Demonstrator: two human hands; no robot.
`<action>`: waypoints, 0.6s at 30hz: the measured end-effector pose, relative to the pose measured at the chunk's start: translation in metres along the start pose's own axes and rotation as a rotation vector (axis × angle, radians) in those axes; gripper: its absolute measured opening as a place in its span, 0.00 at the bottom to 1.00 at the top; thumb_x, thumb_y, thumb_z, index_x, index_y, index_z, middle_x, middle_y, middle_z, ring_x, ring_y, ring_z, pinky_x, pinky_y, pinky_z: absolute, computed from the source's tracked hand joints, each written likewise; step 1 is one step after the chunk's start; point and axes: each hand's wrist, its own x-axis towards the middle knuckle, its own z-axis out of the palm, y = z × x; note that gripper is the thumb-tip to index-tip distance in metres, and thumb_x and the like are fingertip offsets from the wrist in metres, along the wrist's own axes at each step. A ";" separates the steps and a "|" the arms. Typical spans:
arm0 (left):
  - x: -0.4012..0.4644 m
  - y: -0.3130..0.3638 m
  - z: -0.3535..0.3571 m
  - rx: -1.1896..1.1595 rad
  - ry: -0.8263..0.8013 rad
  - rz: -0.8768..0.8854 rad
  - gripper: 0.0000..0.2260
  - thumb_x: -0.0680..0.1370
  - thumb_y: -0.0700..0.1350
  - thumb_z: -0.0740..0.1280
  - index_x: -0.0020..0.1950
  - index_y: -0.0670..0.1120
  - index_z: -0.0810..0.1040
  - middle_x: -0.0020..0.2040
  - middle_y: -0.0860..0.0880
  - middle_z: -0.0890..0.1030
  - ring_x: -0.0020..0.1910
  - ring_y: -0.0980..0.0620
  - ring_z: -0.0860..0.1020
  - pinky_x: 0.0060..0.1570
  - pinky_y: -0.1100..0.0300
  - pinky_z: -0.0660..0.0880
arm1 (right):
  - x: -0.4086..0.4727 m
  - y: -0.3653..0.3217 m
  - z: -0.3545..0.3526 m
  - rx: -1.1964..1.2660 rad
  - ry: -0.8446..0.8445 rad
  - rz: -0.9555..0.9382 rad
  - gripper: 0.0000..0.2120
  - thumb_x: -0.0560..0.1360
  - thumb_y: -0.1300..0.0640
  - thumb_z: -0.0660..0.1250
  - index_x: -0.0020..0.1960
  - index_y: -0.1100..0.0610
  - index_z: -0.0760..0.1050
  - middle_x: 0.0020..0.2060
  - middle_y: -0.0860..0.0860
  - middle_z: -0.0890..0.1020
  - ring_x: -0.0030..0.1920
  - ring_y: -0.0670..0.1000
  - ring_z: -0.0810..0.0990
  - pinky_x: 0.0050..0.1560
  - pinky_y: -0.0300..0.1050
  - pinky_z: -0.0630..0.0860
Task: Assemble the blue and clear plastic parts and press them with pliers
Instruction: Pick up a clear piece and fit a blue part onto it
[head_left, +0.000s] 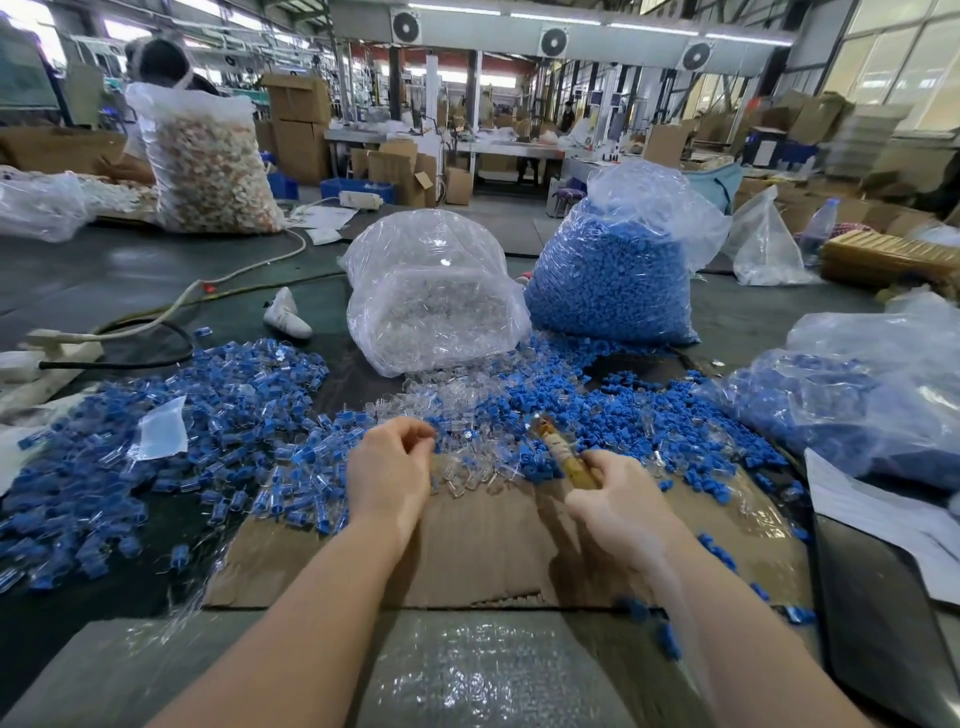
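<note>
My right hand (615, 501) grips the yellow-handled pliers (563, 454), whose blurred head points up and to the left over the parts. My left hand (387, 470) hovers with its fingers curled at the edge of a scatter of clear plastic parts (467, 475); whether it pinches a part is hidden by the fingers. Loose blue parts (613, 421) lie to the right of the hands. A wide heap of joined blue and clear pieces (208, 441) spreads to the left. A cardboard sheet (483, 551) lies under both hands.
A clear bag of clear parts (431, 296) and a bag of blue parts (618, 275) stand behind the piles. Another bag of blue parts (841, 410) lies at the right. A white cable (171, 312) runs at the left. A person sits far left.
</note>
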 end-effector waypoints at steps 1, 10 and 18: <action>0.002 -0.005 -0.006 0.116 0.041 0.061 0.06 0.76 0.41 0.67 0.51 0.45 0.82 0.43 0.53 0.79 0.39 0.58 0.74 0.39 0.70 0.66 | 0.004 0.005 -0.001 -0.148 0.087 0.017 0.14 0.71 0.58 0.64 0.56 0.57 0.71 0.51 0.55 0.76 0.52 0.54 0.75 0.52 0.50 0.75; 0.019 -0.031 -0.027 0.608 0.126 0.151 0.11 0.78 0.45 0.65 0.59 0.53 0.80 0.51 0.50 0.76 0.50 0.49 0.67 0.49 0.56 0.62 | 0.015 0.033 0.002 -0.664 0.291 0.082 0.20 0.75 0.40 0.62 0.60 0.53 0.69 0.60 0.56 0.72 0.61 0.56 0.70 0.61 0.51 0.69; -0.010 -0.014 0.012 0.291 -0.031 0.296 0.09 0.76 0.43 0.66 0.56 0.47 0.79 0.47 0.55 0.73 0.50 0.58 0.66 0.57 0.64 0.64 | 0.018 0.037 0.009 -0.649 0.279 0.115 0.26 0.77 0.38 0.57 0.68 0.52 0.64 0.65 0.57 0.69 0.65 0.58 0.67 0.64 0.53 0.66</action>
